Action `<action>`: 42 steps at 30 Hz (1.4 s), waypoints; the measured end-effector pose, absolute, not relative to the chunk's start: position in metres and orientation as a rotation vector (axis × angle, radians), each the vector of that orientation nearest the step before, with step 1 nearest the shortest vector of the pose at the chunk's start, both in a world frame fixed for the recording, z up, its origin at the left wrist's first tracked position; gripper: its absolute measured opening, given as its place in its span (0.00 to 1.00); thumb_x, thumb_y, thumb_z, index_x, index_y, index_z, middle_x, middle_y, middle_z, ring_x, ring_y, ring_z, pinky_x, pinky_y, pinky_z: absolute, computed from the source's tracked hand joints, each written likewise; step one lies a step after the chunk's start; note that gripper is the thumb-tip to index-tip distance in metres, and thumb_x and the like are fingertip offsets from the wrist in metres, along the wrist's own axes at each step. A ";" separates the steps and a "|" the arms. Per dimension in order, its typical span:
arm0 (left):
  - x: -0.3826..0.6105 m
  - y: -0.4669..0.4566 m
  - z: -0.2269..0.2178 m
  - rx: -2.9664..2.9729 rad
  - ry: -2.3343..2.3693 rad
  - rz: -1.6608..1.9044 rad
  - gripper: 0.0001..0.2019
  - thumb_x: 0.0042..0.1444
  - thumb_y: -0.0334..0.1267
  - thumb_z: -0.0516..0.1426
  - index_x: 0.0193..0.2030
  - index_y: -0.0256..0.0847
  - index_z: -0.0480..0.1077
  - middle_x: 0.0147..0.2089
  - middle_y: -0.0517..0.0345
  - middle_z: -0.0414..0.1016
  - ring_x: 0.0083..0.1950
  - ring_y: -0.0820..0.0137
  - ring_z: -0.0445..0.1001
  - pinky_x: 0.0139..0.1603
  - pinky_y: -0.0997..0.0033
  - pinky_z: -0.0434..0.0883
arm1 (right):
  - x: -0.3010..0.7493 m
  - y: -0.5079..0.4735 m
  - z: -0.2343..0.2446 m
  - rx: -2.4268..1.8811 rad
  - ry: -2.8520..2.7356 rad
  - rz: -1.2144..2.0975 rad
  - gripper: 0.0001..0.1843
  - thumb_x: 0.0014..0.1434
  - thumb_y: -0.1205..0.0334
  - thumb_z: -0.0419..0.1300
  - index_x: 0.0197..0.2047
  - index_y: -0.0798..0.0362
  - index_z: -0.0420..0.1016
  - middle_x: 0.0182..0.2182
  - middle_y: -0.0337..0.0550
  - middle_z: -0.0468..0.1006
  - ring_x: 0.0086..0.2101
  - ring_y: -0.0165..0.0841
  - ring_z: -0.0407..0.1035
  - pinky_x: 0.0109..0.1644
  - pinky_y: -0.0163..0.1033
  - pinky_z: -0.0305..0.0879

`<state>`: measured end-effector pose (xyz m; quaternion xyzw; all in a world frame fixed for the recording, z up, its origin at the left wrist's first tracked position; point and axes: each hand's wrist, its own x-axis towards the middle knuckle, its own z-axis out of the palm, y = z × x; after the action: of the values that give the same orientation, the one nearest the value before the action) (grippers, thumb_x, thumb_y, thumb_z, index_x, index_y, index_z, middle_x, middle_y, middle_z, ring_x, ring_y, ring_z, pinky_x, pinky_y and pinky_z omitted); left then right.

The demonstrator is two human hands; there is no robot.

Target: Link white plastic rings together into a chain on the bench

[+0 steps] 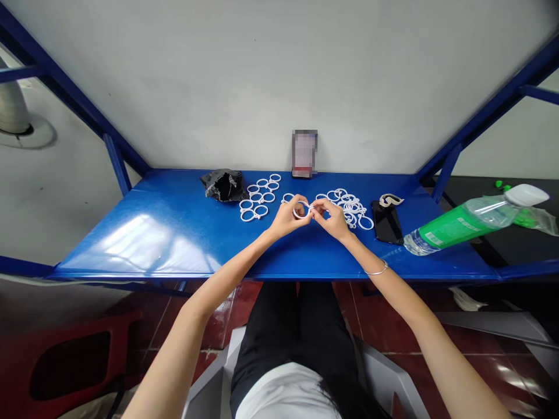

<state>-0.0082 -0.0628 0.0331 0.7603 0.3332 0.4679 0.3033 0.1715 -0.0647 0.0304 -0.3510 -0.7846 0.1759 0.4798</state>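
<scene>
I am pinching a white ring (301, 210) between my left hand (289, 216) and right hand (332, 217), just in front of the ring pile (351, 207).

We count one white ring (301, 210) held up, nine rings (259, 199) laid out far left, one tangled heap (350, 208) too dense to count, one bottle (469, 222), one black bag (223, 184).

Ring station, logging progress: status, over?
Left hand and right hand both pinch one white ring. Ring piles either side. Nothing blocking.
</scene>
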 end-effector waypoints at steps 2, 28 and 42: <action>-0.008 -0.063 0.034 2.026 0.906 1.245 0.16 0.56 0.48 0.60 0.42 0.40 0.63 0.21 0.70 0.63 0.22 0.78 0.62 0.27 0.78 0.61 | 0.171 -0.065 0.030 -0.863 -1.901 0.434 0.07 0.64 0.56 0.57 0.40 0.50 0.71 0.23 0.35 0.75 0.23 0.29 0.70 0.30 0.35 0.69; -0.013 -0.058 0.028 2.296 1.014 1.295 0.26 0.64 0.53 0.54 0.63 0.40 0.62 0.42 0.52 0.73 0.36 0.72 0.72 0.32 0.75 0.71 | 0.172 -0.067 0.036 -0.879 -1.791 0.320 0.10 0.65 0.52 0.58 0.42 0.49 0.72 0.21 0.34 0.74 0.21 0.29 0.70 0.27 0.35 0.69; -0.012 -0.058 0.028 2.291 1.038 1.195 0.30 0.63 0.60 0.53 0.61 0.39 0.63 0.43 0.52 0.76 0.35 0.72 0.74 0.36 0.73 0.72 | 0.175 -0.066 0.034 -0.868 -1.799 0.389 0.12 0.65 0.49 0.58 0.45 0.49 0.72 0.23 0.34 0.76 0.23 0.30 0.73 0.29 0.35 0.69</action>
<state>-0.0121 -0.0583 0.0284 0.8097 0.3669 0.4223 0.1773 0.1747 -0.0656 0.0341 -0.3627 -0.7522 0.1625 0.5256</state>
